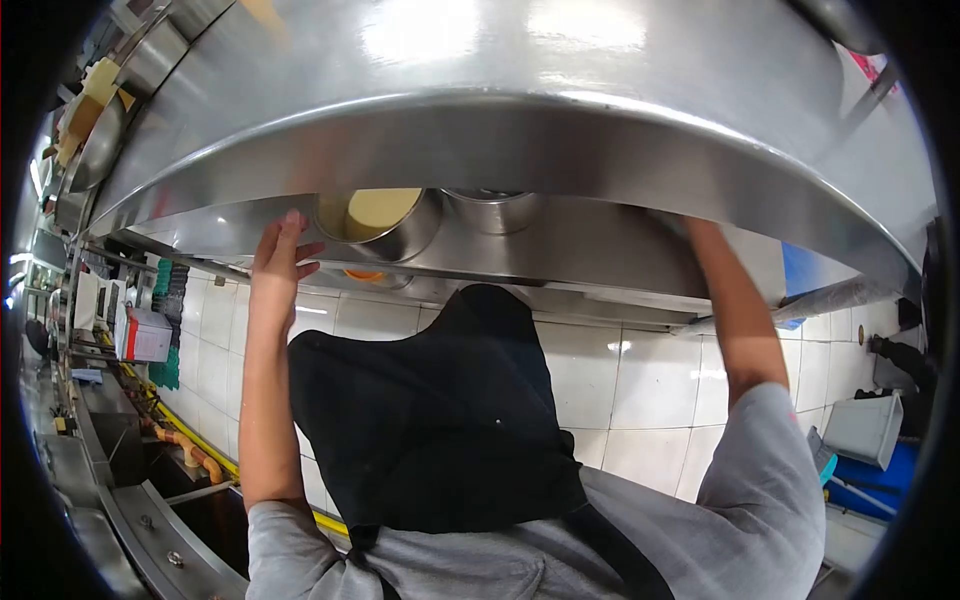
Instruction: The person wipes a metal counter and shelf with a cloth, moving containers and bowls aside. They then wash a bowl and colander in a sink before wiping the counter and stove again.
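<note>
My left hand (pixel 278 262) reaches forward with its fingers spread and rests flat against the steel ledge under a wide stainless steel counter (pixel 520 120). It holds nothing. Just right of its fingertips sits a round steel container (pixel 385 222) with pale yellow contents, and a second steel container (pixel 495 208) stands beside that one. My right forearm (pixel 735 310) stretches up under the counter's edge, which hides my right hand. A black apron (pixel 440 420) over a grey shirt covers my front.
White floor tiles lie below me. A steel sink and counter line (pixel 120 480) runs along the left, with a yellow hose (pixel 190 440) and a red and white box (pixel 145 335). A grey bin (pixel 865 428) and a blue crate (pixel 870 480) stand at the right.
</note>
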{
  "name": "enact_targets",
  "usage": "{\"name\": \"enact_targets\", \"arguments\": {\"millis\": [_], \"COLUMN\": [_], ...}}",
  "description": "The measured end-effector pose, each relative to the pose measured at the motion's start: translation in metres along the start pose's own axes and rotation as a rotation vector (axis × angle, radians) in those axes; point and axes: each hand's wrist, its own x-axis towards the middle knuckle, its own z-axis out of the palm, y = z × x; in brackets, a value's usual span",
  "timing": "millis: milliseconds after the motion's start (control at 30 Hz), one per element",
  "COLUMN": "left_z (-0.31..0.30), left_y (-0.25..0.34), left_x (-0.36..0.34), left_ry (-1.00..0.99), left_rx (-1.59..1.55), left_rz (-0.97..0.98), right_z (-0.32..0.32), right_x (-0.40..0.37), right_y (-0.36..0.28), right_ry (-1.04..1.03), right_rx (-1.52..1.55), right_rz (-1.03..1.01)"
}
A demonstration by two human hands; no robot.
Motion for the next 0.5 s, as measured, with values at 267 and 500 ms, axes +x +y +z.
{"name": "enact_targets", "arguments": {"millis": [267,500], "left_z": [-0.010,-0.057], "left_y": [-0.056,-0.052], "left_x": [0.070,0.063], "left_ry": [-0.106,-0.148], "left_rx": [0.222,0.308], "left_rz": [0.145,0.260], "right_z": [0.085,0.096], "right_x": [-0.150,-0.173], "right_y": [-0.228,-0.157], "right_ry": [0.210,0.443], "right_rx": [0.441,0.037], "right_rz": [-0.856,-0.591]}}
